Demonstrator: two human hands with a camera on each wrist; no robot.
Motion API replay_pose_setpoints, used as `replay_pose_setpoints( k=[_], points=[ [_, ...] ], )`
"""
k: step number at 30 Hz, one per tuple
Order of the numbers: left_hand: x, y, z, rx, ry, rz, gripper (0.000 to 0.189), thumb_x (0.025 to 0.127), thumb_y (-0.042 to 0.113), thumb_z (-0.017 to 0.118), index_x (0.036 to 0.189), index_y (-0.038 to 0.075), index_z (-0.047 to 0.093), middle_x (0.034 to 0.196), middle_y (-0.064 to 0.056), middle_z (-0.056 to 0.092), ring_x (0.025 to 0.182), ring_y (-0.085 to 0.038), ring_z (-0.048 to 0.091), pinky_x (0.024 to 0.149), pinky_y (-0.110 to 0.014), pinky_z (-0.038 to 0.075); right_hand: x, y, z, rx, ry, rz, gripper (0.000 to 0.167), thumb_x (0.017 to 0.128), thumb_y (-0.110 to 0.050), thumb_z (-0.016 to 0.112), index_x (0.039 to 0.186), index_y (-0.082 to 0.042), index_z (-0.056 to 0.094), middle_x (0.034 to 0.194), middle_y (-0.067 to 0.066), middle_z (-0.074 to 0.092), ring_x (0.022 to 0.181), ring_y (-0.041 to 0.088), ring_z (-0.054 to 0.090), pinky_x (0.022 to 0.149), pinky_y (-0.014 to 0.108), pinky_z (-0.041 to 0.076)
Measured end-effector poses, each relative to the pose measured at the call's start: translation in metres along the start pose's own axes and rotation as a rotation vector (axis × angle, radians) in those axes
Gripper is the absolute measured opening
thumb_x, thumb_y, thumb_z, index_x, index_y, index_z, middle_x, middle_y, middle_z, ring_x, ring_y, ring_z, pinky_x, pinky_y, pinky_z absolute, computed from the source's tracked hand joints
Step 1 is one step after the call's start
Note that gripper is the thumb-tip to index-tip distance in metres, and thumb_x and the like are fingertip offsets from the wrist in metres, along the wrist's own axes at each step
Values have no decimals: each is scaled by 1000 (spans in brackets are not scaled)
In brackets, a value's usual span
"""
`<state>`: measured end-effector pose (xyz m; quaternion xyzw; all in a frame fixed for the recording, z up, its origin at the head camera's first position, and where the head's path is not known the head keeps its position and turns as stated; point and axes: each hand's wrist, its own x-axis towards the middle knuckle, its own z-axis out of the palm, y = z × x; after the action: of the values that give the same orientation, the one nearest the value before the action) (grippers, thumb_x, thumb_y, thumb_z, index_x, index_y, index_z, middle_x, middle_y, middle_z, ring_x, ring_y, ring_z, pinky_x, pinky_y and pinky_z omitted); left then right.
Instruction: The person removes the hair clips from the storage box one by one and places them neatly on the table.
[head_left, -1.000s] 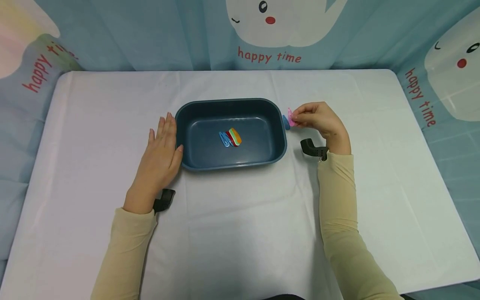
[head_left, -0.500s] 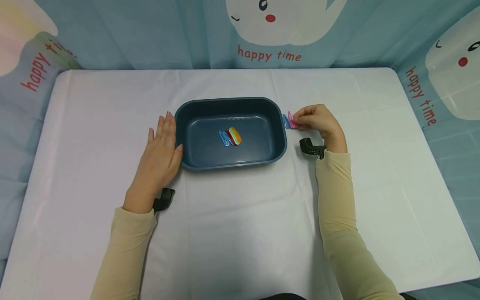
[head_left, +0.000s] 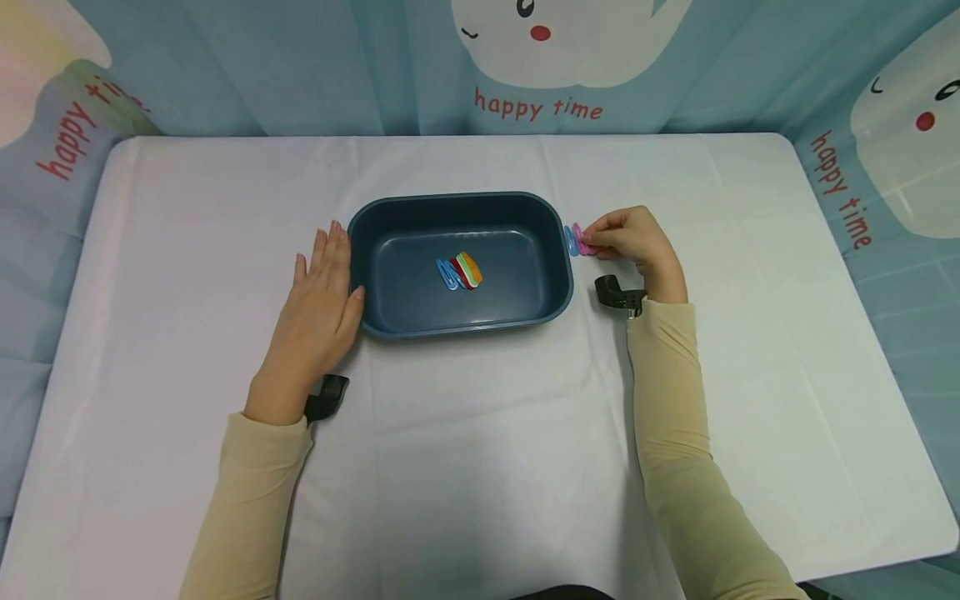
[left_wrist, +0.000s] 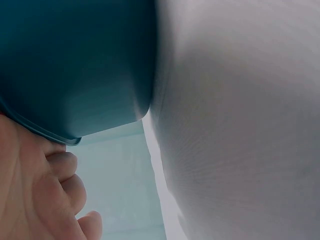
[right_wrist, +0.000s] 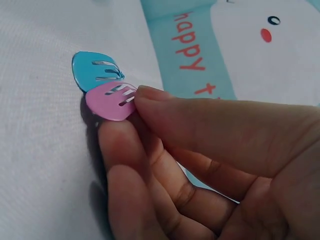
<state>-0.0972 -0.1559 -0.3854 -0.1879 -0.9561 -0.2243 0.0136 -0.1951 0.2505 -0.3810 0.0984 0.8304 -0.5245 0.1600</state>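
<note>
My right hand (head_left: pixel 637 244) pinches a pink snap hair clip (right_wrist: pixel 111 102) between thumb and fingers, low over the table just right of the dark blue basin (head_left: pixel 405 323). A blue snap hair clip (right_wrist: pixel 92 71) lies right beside the pink one, and in the right wrist view the two appear to touch or overlap. My left hand (head_left: pixel 315 312) rests with straight fingers along the basin's left wall. In the left wrist view its fingers (left_wrist: pixel 60 200) touch the rim. Inside the basin, several blue clips (head_left: pixel 450 273) lie next to red, pale and orange clips (head_left: pixel 468 271).
A white cloth (head_left: pixel 465 467) covers the table. Light blue curtains (head_left: pixel 315 67) with printed figures and red lettering hang behind and at both sides. A black wrist camera mount (head_left: pixel 618 293) sticks out from the right wrist, another mount (head_left: pixel 327 397) from the left.
My right hand has lowered the pink clip and brought it in beside the blue one. The left hand and basin stay in place; the head view has tilted slightly.
</note>
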Motion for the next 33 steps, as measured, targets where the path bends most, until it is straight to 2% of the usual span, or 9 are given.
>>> replay_pose_setpoints(
  k=[12,23,33],
  points=[
    [-1,0,0,0,-4,-8,63,100,19,33,149,-3,0,157,-12,-3,143,-30,-2,112,-49,0,0,-2,3,-80,25,0,9,84,-4,69,84,5,71,63,-5,65,56,7,60,57,20,52],
    [-1,0,0,-9,3,-2,62,100,19,33,149,-3,1,157,-12,-2,143,-28,-2,112,-49,0,-1,-2,2,-88,36,0,12,84,-4,70,86,8,69,64,-4,65,56,7,58,57,19,51],
    [1,-1,1,-1,1,-1,62,101,20,33,149,-2,0,157,-12,-2,143,-24,-6,112,-49,0,-2,-1,0,-38,34,2,13,83,-5,72,87,6,71,65,-5,66,58,7,61,59,21,52]
  ],
)
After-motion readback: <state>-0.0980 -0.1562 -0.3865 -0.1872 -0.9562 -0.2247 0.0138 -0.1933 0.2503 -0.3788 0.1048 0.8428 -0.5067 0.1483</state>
